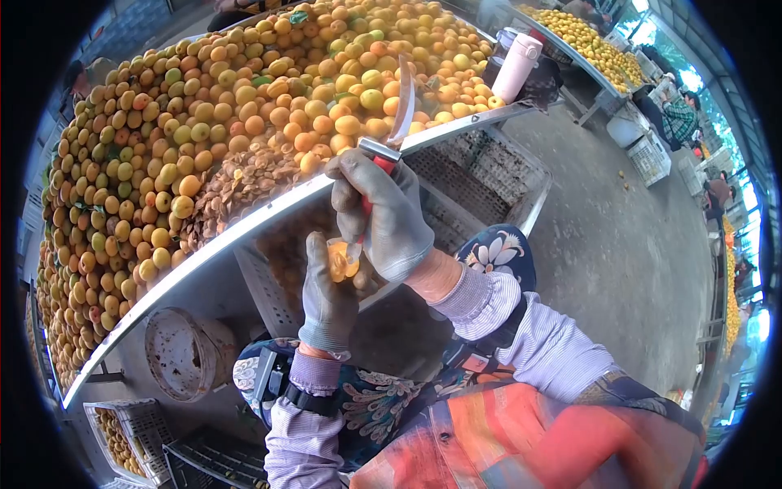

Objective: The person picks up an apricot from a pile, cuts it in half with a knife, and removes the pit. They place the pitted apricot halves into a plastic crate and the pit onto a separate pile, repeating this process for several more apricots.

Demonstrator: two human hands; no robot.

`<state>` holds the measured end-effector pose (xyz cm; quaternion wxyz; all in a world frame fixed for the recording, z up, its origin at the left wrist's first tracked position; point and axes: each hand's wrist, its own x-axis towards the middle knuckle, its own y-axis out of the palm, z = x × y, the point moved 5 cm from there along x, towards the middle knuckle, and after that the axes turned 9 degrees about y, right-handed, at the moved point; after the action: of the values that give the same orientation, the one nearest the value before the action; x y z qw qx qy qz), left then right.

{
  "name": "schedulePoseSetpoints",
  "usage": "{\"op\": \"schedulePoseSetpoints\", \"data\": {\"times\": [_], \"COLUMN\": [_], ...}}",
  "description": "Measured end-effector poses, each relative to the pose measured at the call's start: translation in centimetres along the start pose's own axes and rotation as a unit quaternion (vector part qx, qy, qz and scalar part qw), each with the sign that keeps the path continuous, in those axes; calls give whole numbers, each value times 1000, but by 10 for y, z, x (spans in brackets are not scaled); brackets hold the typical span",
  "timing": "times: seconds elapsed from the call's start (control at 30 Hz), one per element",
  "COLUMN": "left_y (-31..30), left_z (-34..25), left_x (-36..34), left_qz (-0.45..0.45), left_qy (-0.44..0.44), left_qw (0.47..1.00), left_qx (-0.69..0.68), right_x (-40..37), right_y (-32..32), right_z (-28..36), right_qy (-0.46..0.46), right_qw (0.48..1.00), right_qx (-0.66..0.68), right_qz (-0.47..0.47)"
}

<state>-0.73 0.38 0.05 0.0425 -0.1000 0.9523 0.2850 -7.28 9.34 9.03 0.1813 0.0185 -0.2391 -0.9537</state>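
Note:
My left hand (pixel 327 293), in a grey glove, pinches a cut apricot (pixel 342 259) with its orange inside showing. Just above and to the right, my gloved right hand (pixel 387 216) is wrapped round the red handle of a knife (pixel 405 102). The knife's long curved blade points up and away from me, over the fruit. The handle's lower end comes down close to the apricot; whether it touches is hard to see. Past my hands, a heap of whole apricots (pixel 269 102) covers the table, with a pile of brown pits (pixel 244 186) near its edge.
The table's pale metal rim (pixel 204 251) curves in front of me. Beneath it stand plastic crates (pixel 521 175) and a dirty white bucket (pixel 175 354). A pink bottle (pixel 517 69) stands at the right corner. Other people sit by more fruit tables at far right.

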Motion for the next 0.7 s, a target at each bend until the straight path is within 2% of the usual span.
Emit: {"op": "schedulePoseSetpoints", "data": {"times": [0.07, 0.13, 0.17, 0.23, 0.27, 0.33, 0.37, 0.4, 0.43, 0.47, 0.5, 0.53, 0.57, 0.6, 0.63, 0.67, 0.7], "left_y": [-1, -4, -7, -15, -12, -2, -11, -18, -20, -21, -34, -37, -38, -37, -26, -21, -17], "left_z": [5, 9, 13, 12, 14, -2, 11, 18, 16, 16, 23, 19, 18, 25, 17, 18, 11], "left_x": [1, 2, 3, 6, 5, -2, 8, 10, 10, 11, 14, 11, 7, 5, 5, 4, 3], "left_qz": [-32, 35, 33, -17, -18, -52, -34, -35, -39, -42, -43, -22, -1, -1, -51, -95, -93], "left_qy": [-5, 15, 15, 85, 86, 273, 245, 246, 279, 305, 306, 364, 419, 419, 318, 196, 195], "left_qw": [999, 999, 999, 981, 981, 923, 948, 948, 898, 828, 828, 789, 747, 747, 882, 964, 965], "left_qx": [-36, 0, -1, 176, 175, 266, 201, 201, 338, 468, 469, 494, 516, 516, 344, 151, 150], "right_x": [0, 0, -1, -6, -12, -12, -9, -8, -8, -6, -2, 2, 6, 12, 12, 11, 13], "right_y": [0, 2, 3, 10, 18, 26, 24, 23, 25, 24, 18, 12, 7, -1, -2, -3, -6], "right_z": [-1, -3, -3, -2, -3, -14, -21, -25, -31, -33, -41, -47, -46, -49, -47, -44, -44], "right_qy": [-5, -9, -23, -37, -15, 8, -34, -77, -39, -39, 17, 74, 146, 107, 110, 113, 111], "right_qw": [1000, 1000, 998, 995, 998, 999, 997, 993, 996, 996, 994, 988, 975, 978, 976, 974, 974], "right_qx": [-12, -25, -56, -87, -48, -8, -30, -52, -44, -43, -10, 22, 111, 110, 121, 132, 131], "right_qz": [-7, -12, -27, -41, -40, -41, -61, -78, -73, -71, -103, -135, -124, -141, -143, -146, -148]}}
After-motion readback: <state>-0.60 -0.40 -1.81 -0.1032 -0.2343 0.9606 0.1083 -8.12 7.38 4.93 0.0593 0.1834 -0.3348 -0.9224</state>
